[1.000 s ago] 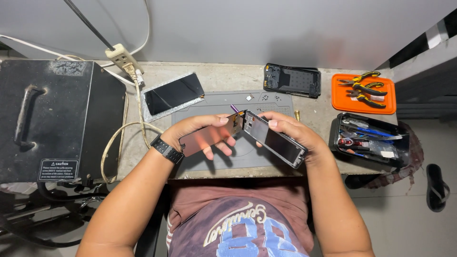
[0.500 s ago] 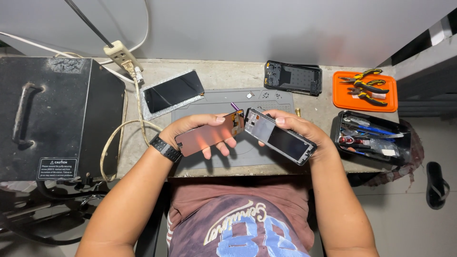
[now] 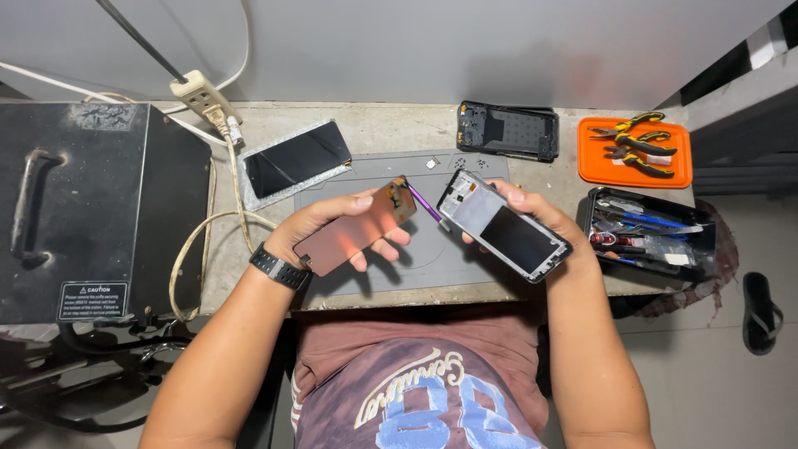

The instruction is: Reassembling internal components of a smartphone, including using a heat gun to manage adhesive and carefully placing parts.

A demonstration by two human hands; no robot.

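Holding two phone parts above the grey work mat, the person has both forearms angled in from the bottom corners of the view, elbows out, wrists meeting over the middle of the counter. The left hand, a black watch on its wrist, lies palm up under a copper-backed display panel, fingers curled up around its lower edge and thumb across the top, so this grip is closed on the panel. The right hand cradles a phone frame from beneath, fingertips peeking over its far edge, the frame tilted down to the right; that grip too is closed on its part. The two pieces sit just beside each other, near corners almost meeting, a thin purple strip showing between them; whether it joins them is hard to make out. Most of both palms is hidden under the parts. On the counter, a second screen lies on a silvery sheet at the mat's far left corner, a black phone back shell rests beyond the mat, an orange tray carries pliers, and a black tray of tools sits at the right edge. A big black box with a handle stands on the left, a white power strip and cream cable beside it. A plain pale wall backs the counter, and a black sandal lies on the tiled floor to the right.
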